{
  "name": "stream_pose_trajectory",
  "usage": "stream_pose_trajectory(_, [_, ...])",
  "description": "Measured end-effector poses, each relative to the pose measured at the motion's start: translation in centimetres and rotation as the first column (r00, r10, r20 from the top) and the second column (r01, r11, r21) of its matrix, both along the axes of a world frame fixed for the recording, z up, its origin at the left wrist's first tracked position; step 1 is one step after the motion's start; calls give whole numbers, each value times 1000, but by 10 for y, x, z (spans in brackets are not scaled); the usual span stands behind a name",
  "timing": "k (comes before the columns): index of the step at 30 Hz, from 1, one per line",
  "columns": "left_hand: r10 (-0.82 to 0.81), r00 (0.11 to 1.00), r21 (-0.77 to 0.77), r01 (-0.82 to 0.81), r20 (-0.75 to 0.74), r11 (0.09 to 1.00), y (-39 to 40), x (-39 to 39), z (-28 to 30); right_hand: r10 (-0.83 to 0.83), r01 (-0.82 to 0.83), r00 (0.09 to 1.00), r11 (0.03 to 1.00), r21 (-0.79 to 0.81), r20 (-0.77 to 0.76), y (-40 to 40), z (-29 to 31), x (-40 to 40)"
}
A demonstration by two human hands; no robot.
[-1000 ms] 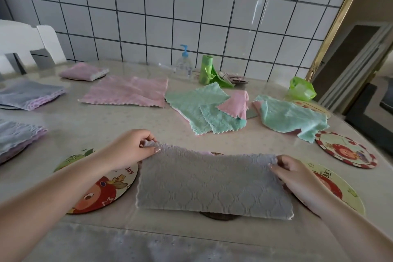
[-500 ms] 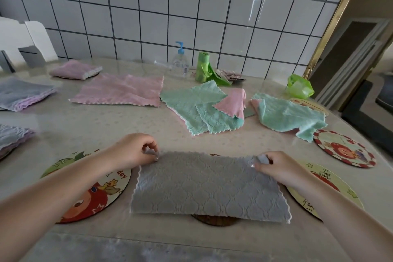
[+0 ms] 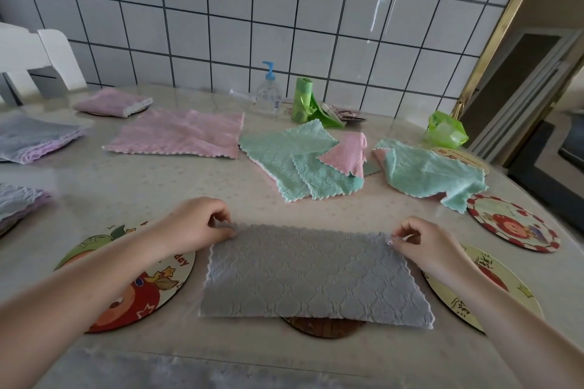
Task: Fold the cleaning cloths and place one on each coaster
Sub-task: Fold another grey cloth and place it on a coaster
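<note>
A grey cleaning cloth (image 3: 313, 278), folded into a rectangle, lies in front of me over a brown coaster (image 3: 322, 327) that peeks out under its near edge. My left hand (image 3: 196, 224) pinches the cloth's far left corner. My right hand (image 3: 426, 249) pinches the far right corner. A cartoon coaster (image 3: 132, 290) lies bare to the left, a yellow coaster (image 3: 499, 290) to the right, and a red-rimmed coaster (image 3: 518, 224) further right. Unfolded pink cloth (image 3: 180, 136) and green cloths (image 3: 294, 161) lie further back.
Folded cloths sit at the left: pink (image 3: 110, 101), grey-lilac (image 3: 34, 139) and another (image 3: 19, 202). A crumpled green cloth (image 3: 433, 174) lies at the right. A pump bottle (image 3: 268, 91), green bag roll (image 3: 303, 101) and green bag (image 3: 447, 129) stand by the tiled wall. The table edge curves off right.
Both hands have drawn closer together along the cloth's far edge, the right one moving left, and the corners they pinch are slightly lifted. The cloth stays over the brown coaster.
</note>
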State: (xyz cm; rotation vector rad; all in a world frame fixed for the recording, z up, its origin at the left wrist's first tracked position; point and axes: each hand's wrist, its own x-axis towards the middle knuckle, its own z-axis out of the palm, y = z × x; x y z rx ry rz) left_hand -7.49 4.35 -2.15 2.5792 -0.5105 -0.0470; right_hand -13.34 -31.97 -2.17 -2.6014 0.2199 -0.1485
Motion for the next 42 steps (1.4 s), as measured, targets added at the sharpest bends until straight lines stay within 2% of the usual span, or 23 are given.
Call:
stream_pose_trajectory(3, [9, 1000, -46, -7, 26, 999, 4, -1, -2, -12, 23, 994, 994, -103, 104, -2, -2, -3])
stream_pose_trajectory(5, [-4, 998, -86, 9, 64, 996, 4, -2, -4, -47, 56, 985, 997, -50, 166, -3, -3, -4])
stream_pose_trajectory(8, [-20, 997, -139, 30, 72, 990, 3, -3, -7, -70, 53, 989, 990, 132, 131, -2, -4, -5])
stream_pose_trajectory(13, [23, 997, -149, -12, 68, 989, 1, 1, -10, -91, 80, 992, 988, 132, 82, -4, -13, -1])
stream_pose_trajectory(15, [53, 997, -116, -46, 62, 992, 0, 0, -11, -108, 102, 990, 992, 68, 94, 0, -9, -3])
stream_pose_trajectory(17, [68, 988, -11, -67, 138, 998, -2, -6, -11, -89, 98, 986, 993, -59, 139, 6, -4, -9])
stream_pose_trajectory(20, [-55, 951, 47, 43, 303, 998, -21, -32, -5, 93, -54, 973, 981, -184, 211, 35, 4, -22])
stream_pose_trajectory(22, [-176, 957, 73, 163, 232, 984, -44, -54, -4, 256, -217, 957, 944, -250, 137, 66, 6, -32])
stream_pose_trajectory(23, [-226, 956, 136, 203, 185, 970, -57, -62, -8, 316, -289, 947, 916, -277, 58, 80, 3, -35])
stream_pose_trajectory(25, [-271, 953, 262, 229, 138, 937, -73, -74, -18, 356, -373, 928, 876, -307, -110, 102, -6, -41])
stream_pose_trajectory(27, [-265, 957, 303, 221, 116, 927, -74, -78, -24, 343, -389, 920, 854, -345, -189, 106, -16, -47])
stream_pose_trajectory(34, [-181, 983, 437, 161, 3, 885, -39, -71, -21, 197, -285, 946, 886, -366, -259, 67, -17, -68])
stream_pose_trajectory(38, [-140, 990, 410, 136, -21, 902, -19, -58, -21, 152, -240, 951, 913, -330, -271, 52, -9, -68])
stream_pose_trajectory(40, [-196, 980, 324, 173, 41, 930, -22, -63, -16, 165, -218, 969, 923, -318, -185, 52, -3, -58])
stream_pose_trajectory(42, [-303, 943, 176, 278, 140, 944, -36, -77, -10, 216, -227, 974, 941, -250, -69, 57, 2, -40])
